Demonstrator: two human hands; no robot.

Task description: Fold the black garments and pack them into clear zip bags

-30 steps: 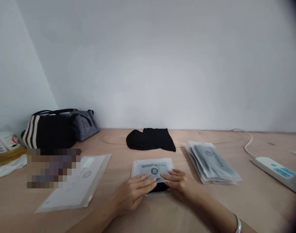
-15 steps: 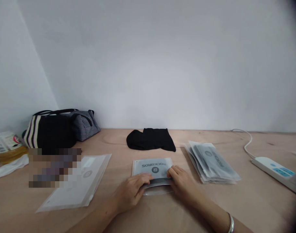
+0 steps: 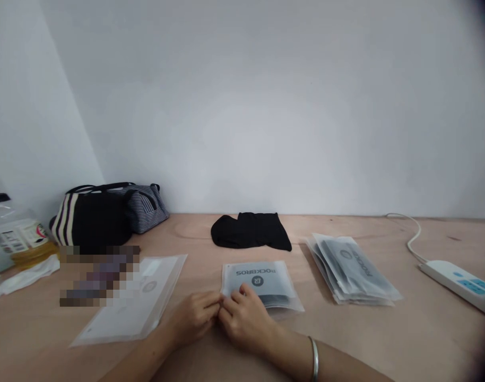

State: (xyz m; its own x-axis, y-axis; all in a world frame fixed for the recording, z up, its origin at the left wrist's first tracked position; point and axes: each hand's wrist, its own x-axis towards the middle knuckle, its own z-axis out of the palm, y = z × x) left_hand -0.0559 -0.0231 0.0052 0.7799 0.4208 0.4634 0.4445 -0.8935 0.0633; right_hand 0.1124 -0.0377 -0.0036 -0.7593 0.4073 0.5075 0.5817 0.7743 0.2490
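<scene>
A frosted zip bag (image 3: 258,269) printed ROCKBROS lies flat before me, with something dark folded inside it. At its near left corner my left hand (image 3: 198,318) is closed, thumb and fingertips pinching the bag's edge. Right against those fingertips, my right hand (image 3: 244,322) is closed on the same corner, covering it. The exact spot of the pinch is hidden by my fingers. The bag's near right corner sticks out free on the table.
Several filled frosted bags (image 3: 354,270) are stacked to the right, near a white power strip (image 3: 457,281). Flatter frosted bags (image 3: 135,302) lie left. Black folded cloth (image 3: 250,231) rests behind. Striped bags (image 3: 103,217) and a bottle of yellow liquid (image 3: 23,241) stand back left.
My right hand has moved left from the bag's right side to its near left corner, meeting my left hand, which has shifted slightly left and down. The view has turned slightly left.
</scene>
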